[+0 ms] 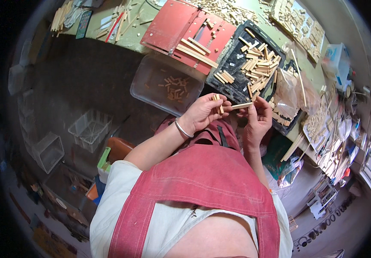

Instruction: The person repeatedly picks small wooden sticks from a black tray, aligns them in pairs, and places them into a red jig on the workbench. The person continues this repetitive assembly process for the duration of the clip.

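Observation:
In my left hand [201, 112], fingers closed, are a few short wooden sticks [218, 104]. The fingertips of my right hand [257, 121] pinch one end of another pale wooden stick [241, 105], which points across toward the left hand. Whether the left fingertips touch its other end, I cannot tell. Both hands are held before my red apron, at the near edge of a black tray [237, 71]. Many similar short sticks [260, 64] lie loosely piled in that tray, with a small row of them [224, 77] at its left side.
Left of the tray is a red table-saw-like board [164, 28] with longer wooden strips [196, 56] on it. Below it stands a translucent bin [144, 84] holding small wood pieces. Plastic bags [286, 92] and more strips crowd the bench's right side. White crates [91, 129] stand at the left.

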Demonstrator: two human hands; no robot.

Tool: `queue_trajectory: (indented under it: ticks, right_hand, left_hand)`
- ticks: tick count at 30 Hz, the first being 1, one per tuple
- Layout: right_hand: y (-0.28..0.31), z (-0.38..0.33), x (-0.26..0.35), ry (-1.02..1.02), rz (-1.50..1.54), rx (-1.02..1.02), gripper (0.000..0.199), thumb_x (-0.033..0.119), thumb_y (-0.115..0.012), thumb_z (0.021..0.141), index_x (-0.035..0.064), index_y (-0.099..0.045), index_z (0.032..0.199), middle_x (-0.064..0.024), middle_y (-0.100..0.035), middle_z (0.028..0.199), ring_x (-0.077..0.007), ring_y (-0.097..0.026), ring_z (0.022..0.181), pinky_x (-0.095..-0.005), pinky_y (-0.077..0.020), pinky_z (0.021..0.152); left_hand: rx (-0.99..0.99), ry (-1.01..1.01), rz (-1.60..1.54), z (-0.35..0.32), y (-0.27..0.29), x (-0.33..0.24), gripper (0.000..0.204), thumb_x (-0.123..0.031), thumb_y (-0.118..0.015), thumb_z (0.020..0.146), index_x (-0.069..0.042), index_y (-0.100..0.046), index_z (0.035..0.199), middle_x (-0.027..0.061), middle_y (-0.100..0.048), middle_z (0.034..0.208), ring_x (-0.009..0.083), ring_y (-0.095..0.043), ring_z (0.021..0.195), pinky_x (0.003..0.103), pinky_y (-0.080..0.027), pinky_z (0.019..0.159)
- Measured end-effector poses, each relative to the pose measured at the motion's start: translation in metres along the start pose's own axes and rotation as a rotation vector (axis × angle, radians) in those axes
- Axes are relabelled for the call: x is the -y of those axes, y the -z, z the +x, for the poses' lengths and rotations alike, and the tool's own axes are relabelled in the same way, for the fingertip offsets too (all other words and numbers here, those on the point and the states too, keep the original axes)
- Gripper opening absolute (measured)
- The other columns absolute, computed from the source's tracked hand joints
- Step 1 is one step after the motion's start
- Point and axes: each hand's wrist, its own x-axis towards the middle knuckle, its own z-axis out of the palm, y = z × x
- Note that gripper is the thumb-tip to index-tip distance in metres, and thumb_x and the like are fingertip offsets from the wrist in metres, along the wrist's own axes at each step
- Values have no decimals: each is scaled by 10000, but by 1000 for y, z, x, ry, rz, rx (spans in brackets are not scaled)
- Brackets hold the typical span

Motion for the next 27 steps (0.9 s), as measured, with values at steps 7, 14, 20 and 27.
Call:
queue_trajectory:
  ticks: [7,14,20,27]
  right_hand:
    - [14,-24,-51,-91,-6,-59,120,32,-690,1056,-11,-660,1164,-65,-725,1013,-123,-737,834,-259,-633,699]
    - [18,-14,-57,-374,183,-165,90,28,-705,1034,-10,-653,1097,-89,-723,966,-154,-742,788,-293,-650,615]
    - [18,13,-57,-287,-44,155,86,9,-742,993,19,-659,1012,-6,-700,892,-71,-679,801,-231,-550,706]
    - [24,60,-35,427,-847,354,275,137,-796,844,31,-656,1055,-129,-661,985,-316,-672,890,-422,-563,763]
  left_hand:
    - [-32,-67,-50,3,-6,17,267,-99,-557,1127,20,-564,1365,211,-691,1357,281,-719,1206,393,-621,1011]
    - [-168,-142,-67,15,-13,25,271,-84,-594,1113,13,-562,1364,150,-725,1271,224,-734,1150,359,-617,994]
    - [-207,-216,57,30,-33,18,330,-81,-588,1113,14,-535,1424,187,-685,1348,244,-705,1216,365,-606,1031]
    - [-300,-280,116,63,-43,29,273,-61,-595,1103,7,-576,1367,156,-704,1284,189,-707,1104,326,-608,971]
